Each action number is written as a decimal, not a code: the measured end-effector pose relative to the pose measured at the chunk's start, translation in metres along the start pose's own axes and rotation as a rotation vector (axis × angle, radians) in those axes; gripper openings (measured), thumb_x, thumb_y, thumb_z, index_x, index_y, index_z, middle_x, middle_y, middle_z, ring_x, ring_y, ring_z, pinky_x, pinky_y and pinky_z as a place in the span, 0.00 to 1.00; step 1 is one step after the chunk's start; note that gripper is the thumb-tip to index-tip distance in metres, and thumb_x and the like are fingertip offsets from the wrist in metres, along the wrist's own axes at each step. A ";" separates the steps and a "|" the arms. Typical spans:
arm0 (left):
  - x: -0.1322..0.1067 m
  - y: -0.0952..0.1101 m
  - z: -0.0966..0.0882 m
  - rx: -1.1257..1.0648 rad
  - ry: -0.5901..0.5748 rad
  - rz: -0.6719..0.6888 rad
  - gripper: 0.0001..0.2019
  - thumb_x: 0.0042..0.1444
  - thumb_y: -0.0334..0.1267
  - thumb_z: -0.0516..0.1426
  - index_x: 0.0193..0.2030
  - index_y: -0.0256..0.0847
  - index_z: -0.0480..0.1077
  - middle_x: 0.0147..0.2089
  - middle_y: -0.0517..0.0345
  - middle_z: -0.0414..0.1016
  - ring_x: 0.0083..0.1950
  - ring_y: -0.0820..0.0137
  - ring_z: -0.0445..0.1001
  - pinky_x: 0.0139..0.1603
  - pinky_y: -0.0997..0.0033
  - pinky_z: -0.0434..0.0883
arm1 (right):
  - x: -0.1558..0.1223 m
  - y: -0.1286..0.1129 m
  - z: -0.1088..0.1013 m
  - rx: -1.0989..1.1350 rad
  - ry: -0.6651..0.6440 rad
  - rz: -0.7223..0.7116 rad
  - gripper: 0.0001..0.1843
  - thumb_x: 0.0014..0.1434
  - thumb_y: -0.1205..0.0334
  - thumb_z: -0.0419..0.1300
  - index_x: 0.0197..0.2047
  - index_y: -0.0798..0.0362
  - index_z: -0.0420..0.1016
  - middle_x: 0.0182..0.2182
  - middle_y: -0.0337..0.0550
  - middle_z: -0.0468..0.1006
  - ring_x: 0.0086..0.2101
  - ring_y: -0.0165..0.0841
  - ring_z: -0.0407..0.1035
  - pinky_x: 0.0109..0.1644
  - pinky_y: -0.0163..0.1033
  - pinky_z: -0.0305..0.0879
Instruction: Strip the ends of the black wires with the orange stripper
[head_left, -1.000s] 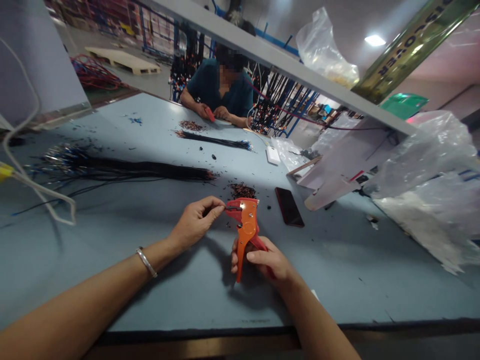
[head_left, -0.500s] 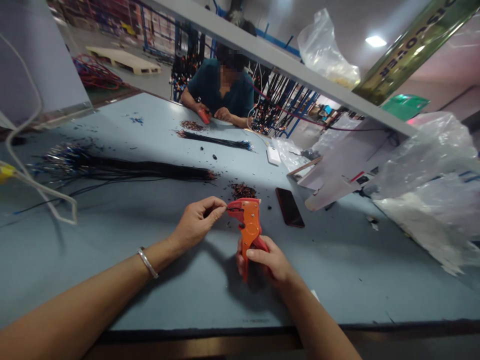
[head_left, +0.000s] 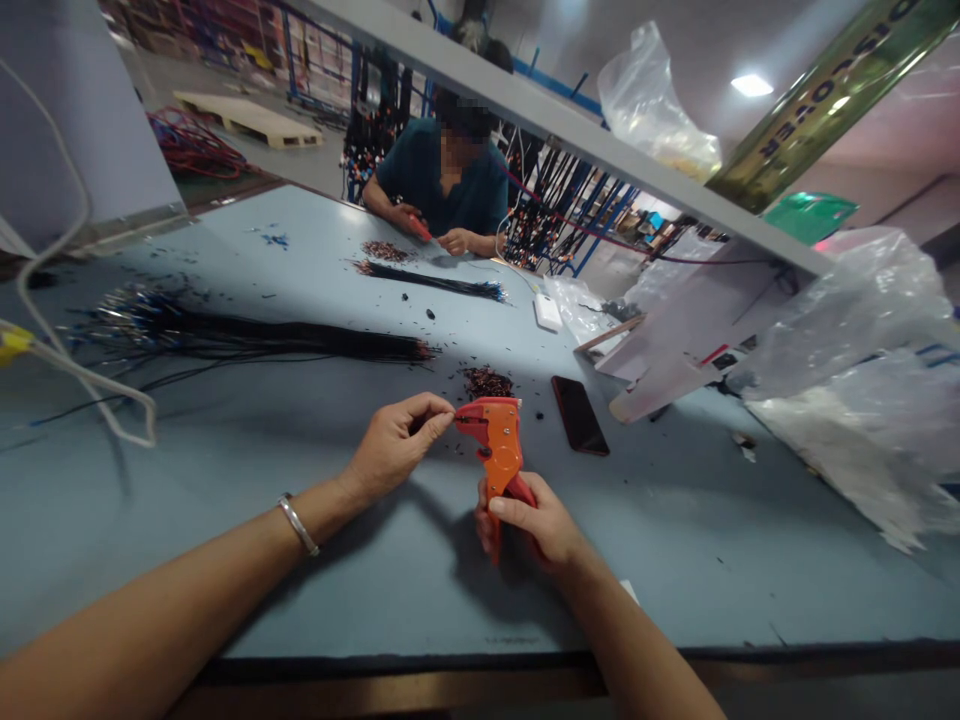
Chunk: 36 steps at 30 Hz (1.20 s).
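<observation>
A dark-screened smartphone (head_left: 580, 415) lies near a small white block (head_left: 547, 312) on a worktable (head_left: 675, 560) as a person (head_left: 486, 205) in a teal shirt (head_left: 420, 150) leans at its far edge; a wooden pallet (head_left: 251, 120) rests beyond.

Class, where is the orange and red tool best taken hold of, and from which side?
Probably by the two handles of the tool, wrapped from the right and near side, as the right hand does. They slope from its head toward the wearer, while its mouth points left, at the left hand.
</observation>
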<state>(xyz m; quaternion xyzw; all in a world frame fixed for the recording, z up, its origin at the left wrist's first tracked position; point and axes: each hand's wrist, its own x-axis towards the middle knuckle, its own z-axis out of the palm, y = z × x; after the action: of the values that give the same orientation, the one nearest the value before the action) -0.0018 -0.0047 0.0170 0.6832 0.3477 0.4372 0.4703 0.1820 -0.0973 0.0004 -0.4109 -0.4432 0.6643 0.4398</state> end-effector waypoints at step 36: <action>0.000 -0.005 0.003 -0.029 0.054 -0.041 0.10 0.55 0.42 0.56 0.31 0.36 0.73 0.28 0.60 0.71 0.31 0.73 0.67 0.33 0.76 0.64 | 0.005 0.015 0.006 -0.055 0.171 -0.008 0.22 0.50 0.47 0.65 0.22 0.54 0.62 0.12 0.30 0.63 0.10 0.22 0.56 0.10 0.27 0.51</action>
<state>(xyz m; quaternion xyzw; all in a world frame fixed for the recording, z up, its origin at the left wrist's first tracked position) 0.0005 -0.0038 0.0115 0.6571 0.3678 0.4506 0.4794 0.1715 -0.0973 -0.0128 -0.4762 -0.4238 0.6128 0.4670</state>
